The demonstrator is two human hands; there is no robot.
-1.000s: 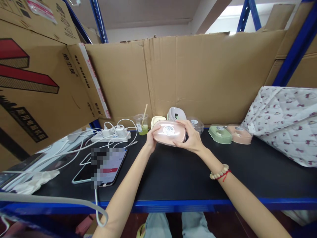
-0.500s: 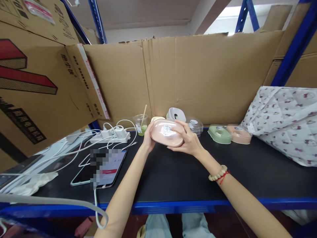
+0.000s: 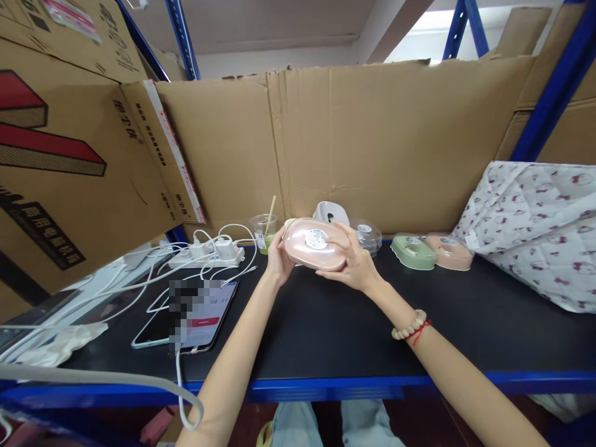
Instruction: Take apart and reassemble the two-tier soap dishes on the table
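Note:
Between my two hands is a pink oval box (image 3: pixel 300 251) with a shiny clear cover and a round printed sticker on top, raised over the table and tilted toward me. My left hand (image 3: pixel 278 259) grips its left end. At the right end, my right hand (image 3: pixel 357 262) is closed around it, fingers on the cover and thumb below. Behind the box stand a grey-lilac piece with an oval opening (image 3: pixel 336 212) and stacked clear plastic covers (image 3: pixel 369 236); a pale yellow piece is mostly hidden.
A green box (image 3: pixel 413 253) and a peach box (image 3: pixel 451 253) sit at right, beside a patterned cloth bag (image 3: pixel 535 236). Leftward are a drink cup (image 3: pixel 263 233) with a straw, a power strip (image 3: pixel 209 256) with white cables, and a phone (image 3: pixel 205 323). Cardboard (image 3: pixel 372 136) walls the back.
The pink box has risen slightly and its tilt has shifted a little. Both hands keep their hold on it.

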